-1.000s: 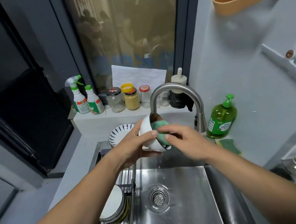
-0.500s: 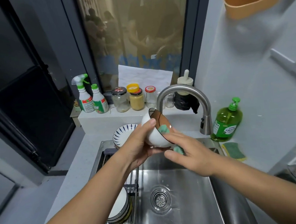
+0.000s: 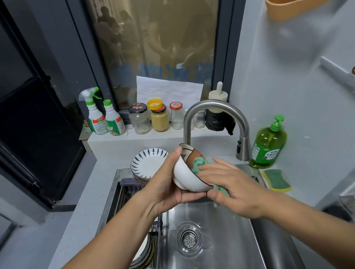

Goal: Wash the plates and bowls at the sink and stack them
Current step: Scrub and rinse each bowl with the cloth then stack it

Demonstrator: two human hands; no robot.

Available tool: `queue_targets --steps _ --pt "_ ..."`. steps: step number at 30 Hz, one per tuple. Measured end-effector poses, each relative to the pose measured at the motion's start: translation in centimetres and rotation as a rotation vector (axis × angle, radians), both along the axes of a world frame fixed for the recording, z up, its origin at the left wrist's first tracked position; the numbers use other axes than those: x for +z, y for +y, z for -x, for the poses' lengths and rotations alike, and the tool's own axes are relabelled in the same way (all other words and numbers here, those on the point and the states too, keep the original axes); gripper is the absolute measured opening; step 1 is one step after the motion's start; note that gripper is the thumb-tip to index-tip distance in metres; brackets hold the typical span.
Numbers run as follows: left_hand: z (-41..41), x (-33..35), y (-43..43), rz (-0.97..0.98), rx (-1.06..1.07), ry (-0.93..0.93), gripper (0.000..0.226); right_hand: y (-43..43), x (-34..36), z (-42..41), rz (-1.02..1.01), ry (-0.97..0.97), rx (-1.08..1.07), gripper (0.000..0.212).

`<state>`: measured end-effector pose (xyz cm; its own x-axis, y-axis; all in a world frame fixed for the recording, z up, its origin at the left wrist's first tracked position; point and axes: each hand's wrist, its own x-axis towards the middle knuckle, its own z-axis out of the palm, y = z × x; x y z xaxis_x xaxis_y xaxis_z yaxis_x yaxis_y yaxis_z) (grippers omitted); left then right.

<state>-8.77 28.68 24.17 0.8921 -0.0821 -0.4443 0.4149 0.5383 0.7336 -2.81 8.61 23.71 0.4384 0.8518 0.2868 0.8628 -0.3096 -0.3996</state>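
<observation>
My left hand [image 3: 168, 185] grips the white bowl [image 3: 187, 178], tipped on its side above the sink [image 3: 227, 255]. My right hand [image 3: 231, 183] pinches a green cloth [image 3: 198, 165] over its rim, fingers inside. Stacked patterned plates [image 3: 147, 162] at sink's back-left corner.

One wide-angle camera sits on the person's head, facing forward and down over the sink [image 3: 227, 255]. It is close. Both forearms enter from the bottom edge, and the left hand [image 3: 168, 185] with the bowl [image 3: 189, 176] meets the right hand [image 3: 233, 187] with the cloth [image 3: 198, 165] near centre. Below the fingers [image 3: 220, 162] lies the drain [image 3: 189, 238]; beyond them rise the faucet [image 3: 210, 107] and window [image 3: 158, 38].
</observation>
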Motion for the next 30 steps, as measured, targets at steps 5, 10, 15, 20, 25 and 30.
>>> queue_targets --steps 5,10,15,20,25,30 --pt "-0.2 -0.3 -0.2 0.058 0.042 0.039 0.081 1.2 0.0 1.4 -0.163 0.191 -0.026 0.071" --pt "-0.3 -0.4 -0.5 0.135 -0.006 0.096 0.09 2.2 1.4 3.5 -0.242 0.45 -0.125 0.055" --pt "0.0 0.1 0.7 0.146 -0.201 0.145 0.114 1.0 1.2 1.2 -0.096 -0.135 0.064 0.055" --pt "0.8 0.3 0.0 0.236 -0.256 0.135 0.113 1.6 0.1 1.0 -0.24 -0.432 0.102 0.053" --pt "0.5 0.3 -1.8 0.352 -0.078 -0.021 0.1 2.6 -0.7 1.7 -0.393 -0.1 -0.138 0.058" --pt "-0.1 -0.2 -2.2 0.196 0.05 -0.032 0.095 3.6 -0.2 2.8 -0.458 0.142 -0.256 0.053"
